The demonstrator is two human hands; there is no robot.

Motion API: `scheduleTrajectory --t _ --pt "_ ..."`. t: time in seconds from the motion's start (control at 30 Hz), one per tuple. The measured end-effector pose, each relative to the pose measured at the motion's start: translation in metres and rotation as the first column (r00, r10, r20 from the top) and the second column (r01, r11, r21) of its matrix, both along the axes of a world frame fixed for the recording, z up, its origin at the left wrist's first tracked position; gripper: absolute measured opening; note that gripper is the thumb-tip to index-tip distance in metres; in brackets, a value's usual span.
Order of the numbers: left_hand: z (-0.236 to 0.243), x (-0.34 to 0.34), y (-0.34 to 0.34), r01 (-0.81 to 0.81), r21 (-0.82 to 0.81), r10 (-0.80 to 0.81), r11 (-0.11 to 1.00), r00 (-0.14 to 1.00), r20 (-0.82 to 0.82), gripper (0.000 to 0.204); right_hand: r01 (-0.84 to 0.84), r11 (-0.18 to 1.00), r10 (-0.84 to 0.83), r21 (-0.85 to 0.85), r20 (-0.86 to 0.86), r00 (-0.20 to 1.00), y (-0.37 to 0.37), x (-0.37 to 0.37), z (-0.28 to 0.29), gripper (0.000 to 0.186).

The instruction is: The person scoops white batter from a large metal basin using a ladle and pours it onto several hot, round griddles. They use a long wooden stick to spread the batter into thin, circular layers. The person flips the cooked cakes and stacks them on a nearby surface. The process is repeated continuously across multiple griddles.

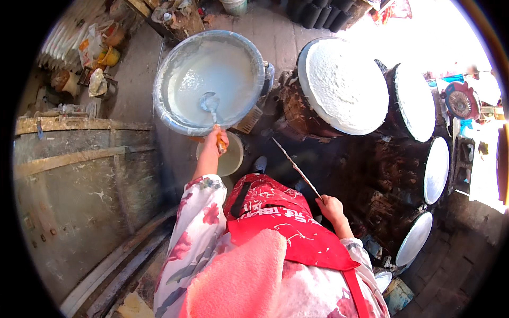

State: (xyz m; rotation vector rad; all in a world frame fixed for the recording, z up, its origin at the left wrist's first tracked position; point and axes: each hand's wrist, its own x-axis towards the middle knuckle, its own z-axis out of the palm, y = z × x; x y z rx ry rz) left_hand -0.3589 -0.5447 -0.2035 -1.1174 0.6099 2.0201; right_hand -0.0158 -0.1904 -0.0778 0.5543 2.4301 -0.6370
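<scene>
My left hand (217, 142) is closed round the orange handle of a ladle (210, 102). The ladle's bowl is at the surface of a thin white batter (228, 69); whether it is full I cannot tell. A large round tub (160, 108) holds this batter, with white smears along its rim. In my right hand (332, 208) is a long thin stick (297, 168), coated whitish, pointing away and to the left. Beyond the stick, a big round griddle (342, 87) carries a white layer with a rough surface.
Several more round white-topped griddles (415, 100) curve down my right side. A pale bucket (230, 156) stands below the tub. On the left is a wooden-framed panel (79, 185). A red fan (462, 100) sits at the far right, and dark rolls (318, 13) lie at the back.
</scene>
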Motion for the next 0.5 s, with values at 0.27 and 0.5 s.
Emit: scheduleTrajectory --t 0.27,0.5 --pt "0.072 -0.048 -0.008 -0.001 -0.988 -0.981 -0.153 0.124 0.152 0.033 0.042 0.998 -0.042 -0.036 -0.006 0.999 -0.037 -0.026 -0.002 0.027" --pt "0.056 -0.153 0.013 -0.210 -0.881 -0.855 -0.425 -0.227 0.467 0.029 0.091 0.996 -0.091 -0.011 -0.013 0.996 -0.038 -0.042 0.006 0.025"
